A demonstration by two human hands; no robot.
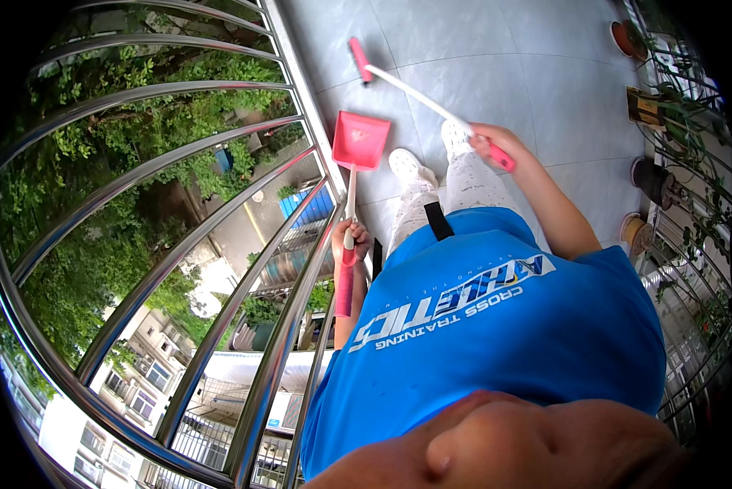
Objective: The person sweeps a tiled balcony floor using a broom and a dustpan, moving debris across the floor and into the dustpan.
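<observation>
My left hand point(351, 239) is closed around the long handle of a pink dustpan point(361, 142), beside the metal railing. The pan is at floor level near the white ledge, and its pink grip end sticks out behind my hand toward me. My right hand point(498, 145) grips the white handle of a small broom point(419, 98) just ahead of its pink end. The pink broom head point(360, 61) is on the floor beyond the dustpan, apart from it and slightly blurred. Some light bits seem to lie in the pan, too small to identify.
Close on the left runs a stainless steel railing point(176, 244), with trees and buildings below. Grey floor tiles point(561, 104) stretch ahead and right. My white shoes point(405, 164) stand near the pan. Potted plants point(652, 182) line the right side by another railing.
</observation>
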